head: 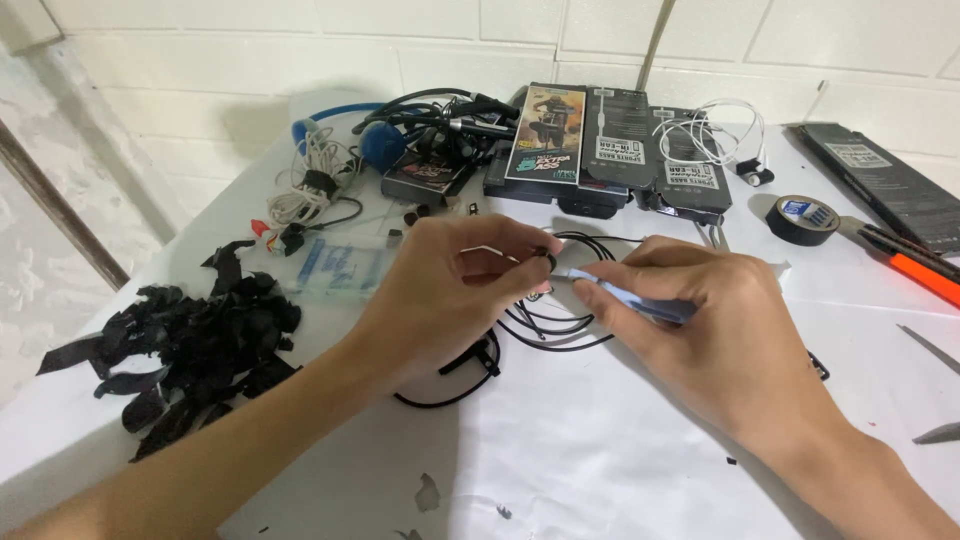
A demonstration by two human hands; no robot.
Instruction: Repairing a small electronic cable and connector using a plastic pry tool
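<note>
Two hands at work over the white table [620, 450], meeting just above the loose coil of thin black cable [560, 335]. Left hand [450, 300] curled nearly shut, thumb and forefinger pinching a small dark earpiece [548, 262] at the cable's end. Right hand [720, 330] closed around a slim pale-blue tool [625, 300], tip pressed right up to that earpiece. Looks mid-job: earpiece under the tool, cable not wound up, nothing set aside as finished that can be told from here.

Left of the cable, a big heap of torn black scraps [190, 345]. Beyond the cable, against the wall, a tangle of headphones and leads [420, 130], then a row of dark retail boxes [620, 150], white earphones [715, 140] lying on top. Right of the cable, a long black box [885, 185], an orange-handled knife [915, 262], a roll of black tape [803, 220]. Nearer, just left of the cable, a clear plastic bag [335, 268]. Slack loops under both wrists, easy to snag.
</note>
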